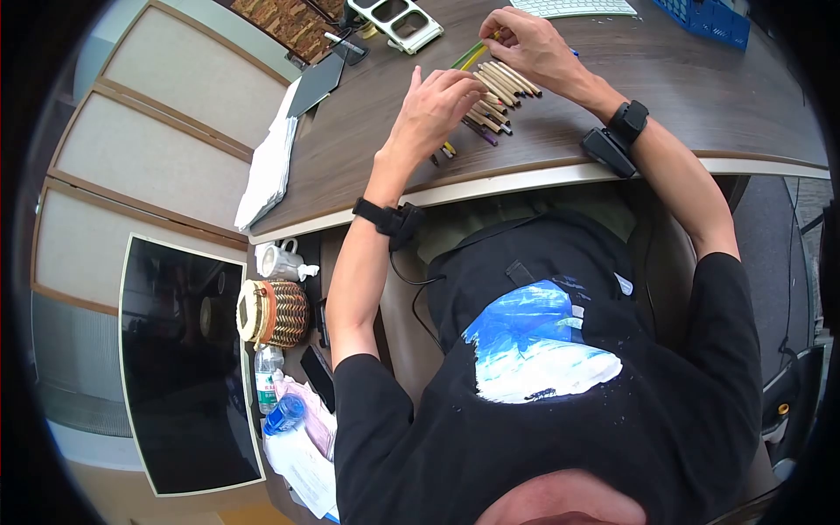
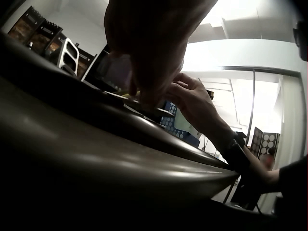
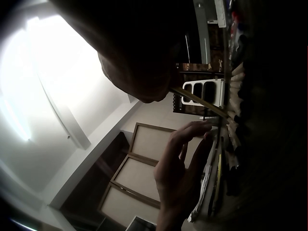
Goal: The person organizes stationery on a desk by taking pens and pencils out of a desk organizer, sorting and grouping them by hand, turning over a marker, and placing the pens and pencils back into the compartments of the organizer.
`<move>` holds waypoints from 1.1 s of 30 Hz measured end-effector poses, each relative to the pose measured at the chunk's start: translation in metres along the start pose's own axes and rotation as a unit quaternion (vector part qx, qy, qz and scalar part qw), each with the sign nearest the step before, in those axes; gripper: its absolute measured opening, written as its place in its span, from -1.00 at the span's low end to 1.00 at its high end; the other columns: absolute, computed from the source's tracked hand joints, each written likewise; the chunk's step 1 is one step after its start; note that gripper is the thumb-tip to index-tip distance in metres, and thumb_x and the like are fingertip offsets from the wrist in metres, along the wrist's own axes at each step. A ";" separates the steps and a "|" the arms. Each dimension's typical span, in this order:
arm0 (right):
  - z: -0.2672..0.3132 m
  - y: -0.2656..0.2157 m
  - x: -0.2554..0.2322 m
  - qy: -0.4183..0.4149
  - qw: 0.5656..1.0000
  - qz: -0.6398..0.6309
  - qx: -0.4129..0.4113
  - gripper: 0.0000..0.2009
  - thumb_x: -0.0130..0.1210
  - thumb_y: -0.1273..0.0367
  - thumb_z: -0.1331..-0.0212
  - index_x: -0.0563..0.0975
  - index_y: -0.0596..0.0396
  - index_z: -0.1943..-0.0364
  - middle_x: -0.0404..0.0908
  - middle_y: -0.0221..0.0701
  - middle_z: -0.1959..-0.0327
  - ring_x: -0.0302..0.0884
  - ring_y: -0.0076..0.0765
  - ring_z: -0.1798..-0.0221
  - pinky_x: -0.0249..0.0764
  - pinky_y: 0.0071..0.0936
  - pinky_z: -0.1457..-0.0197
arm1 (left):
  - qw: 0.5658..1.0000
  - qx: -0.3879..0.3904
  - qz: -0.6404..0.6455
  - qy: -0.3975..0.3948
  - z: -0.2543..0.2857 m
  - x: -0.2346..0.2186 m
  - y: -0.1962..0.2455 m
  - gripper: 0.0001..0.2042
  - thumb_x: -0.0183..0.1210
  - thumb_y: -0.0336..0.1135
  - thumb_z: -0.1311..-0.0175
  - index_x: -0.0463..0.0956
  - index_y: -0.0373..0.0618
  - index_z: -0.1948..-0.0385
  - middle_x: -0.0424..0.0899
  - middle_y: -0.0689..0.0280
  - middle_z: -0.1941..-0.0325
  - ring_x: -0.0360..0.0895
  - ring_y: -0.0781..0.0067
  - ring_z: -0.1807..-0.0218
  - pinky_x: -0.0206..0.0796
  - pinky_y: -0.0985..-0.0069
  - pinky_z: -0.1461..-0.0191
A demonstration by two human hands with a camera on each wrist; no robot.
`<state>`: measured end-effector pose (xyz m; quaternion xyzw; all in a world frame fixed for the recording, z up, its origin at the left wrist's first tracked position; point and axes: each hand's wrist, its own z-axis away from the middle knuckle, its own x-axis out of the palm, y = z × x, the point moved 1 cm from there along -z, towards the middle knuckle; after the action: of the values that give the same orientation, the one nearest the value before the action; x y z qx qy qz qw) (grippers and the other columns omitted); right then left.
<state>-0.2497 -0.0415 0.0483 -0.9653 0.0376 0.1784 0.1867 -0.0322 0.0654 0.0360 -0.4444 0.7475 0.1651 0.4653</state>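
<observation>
Right fingers pinched on a slanting yellow pencil

My right hand (image 1: 525,48) grips the yellow pencil (image 3: 197,99) near one end, thumb and fingertips together on it. From there its long axis slopes down towards the table (image 1: 700,109); seen from my head, the free end points leftward and back towards me, above the far side of the pencil pile (image 1: 503,83). A green streak runs alongside; I can't tell whether that is a second pencil.

The plain wooden pencils in the pile lie roughly side by side, crosswise to the one I grip. My left hand (image 1: 433,109) hovers over the pile's left side, fingers loosely bent; whether its tips touch the wood, I can't tell. A purple pencil (image 1: 479,133) lies at the pile's near side. Farther out are a white frame with oblong openings (image 1: 418,38), a keyboard (image 1: 573,7) and a blue crate (image 1: 717,28).
</observation>
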 end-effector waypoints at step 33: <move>0.023 -0.003 0.018 -0.323 0.945 -0.008 0.053 -0.80 0.31 0.29 -0.36 0.71 0.17 0.21 0.58 -0.24 0.06 0.62 -0.23 0.02 0.57 -0.25 -0.10 | 0.979 -0.120 0.161 -0.023 0.042 -0.001 0.002 -0.81 0.32 -0.23 -0.50 0.70 -0.09 0.02 0.70 0.19 -0.08 0.55 0.05 -0.17 0.40 0.20 -0.34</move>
<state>-0.2404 -0.0302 0.0231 -0.8450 -0.0232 0.4770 0.2408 -0.0109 0.0948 0.0148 -0.3667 0.7735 0.3360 0.3929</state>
